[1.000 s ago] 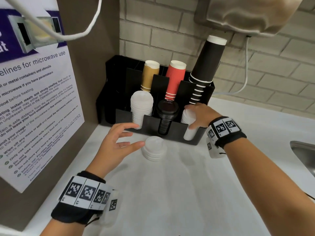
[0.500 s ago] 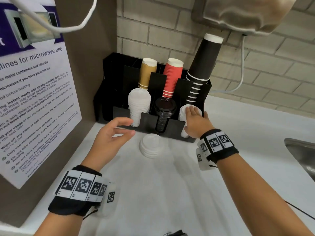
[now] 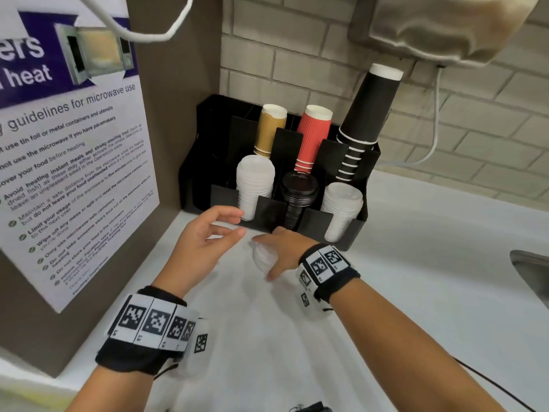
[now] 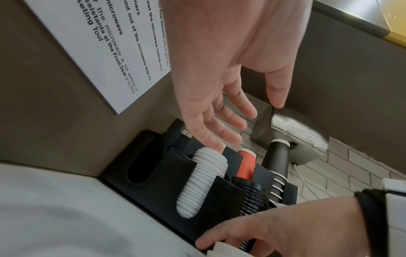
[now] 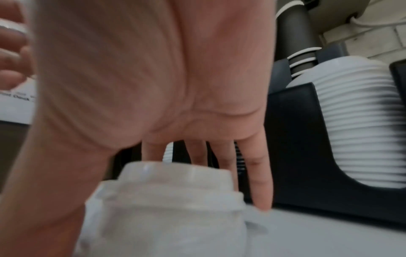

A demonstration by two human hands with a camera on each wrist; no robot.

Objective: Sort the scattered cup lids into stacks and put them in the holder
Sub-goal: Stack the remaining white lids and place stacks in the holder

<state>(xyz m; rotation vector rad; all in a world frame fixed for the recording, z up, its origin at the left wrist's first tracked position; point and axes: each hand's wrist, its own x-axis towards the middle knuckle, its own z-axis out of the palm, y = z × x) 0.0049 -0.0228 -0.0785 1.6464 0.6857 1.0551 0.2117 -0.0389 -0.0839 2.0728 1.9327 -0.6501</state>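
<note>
A short stack of white lids [image 3: 259, 254] sits on the white counter just in front of the black holder [image 3: 267, 209]. My right hand [image 3: 263, 259] arches over this stack, thumb on the near side and fingers on the far side, curling round it; the right wrist view shows the lids [image 5: 167, 208] under the palm. My left hand [image 3: 234, 223] hovers open just left of it, holding nothing, fingers spread [image 4: 230, 137]. The holder's front slots carry white lids [image 3: 255, 179] on the left, black lids [image 3: 300, 191] in the middle and white lids [image 3: 341, 203] on the right.
Gold [image 3: 270, 129], red [image 3: 313, 135] and black cup stacks [image 3: 365, 114] stand in the holder's back row. A brown panel with a microwave poster [image 3: 74, 173] walls off the left. A sink edge [image 3: 531, 269] lies at the right. A brick wall is behind.
My right hand left the holder's right slot and came down left onto the loose stack on the counter. The left hand stayed open beside it.
</note>
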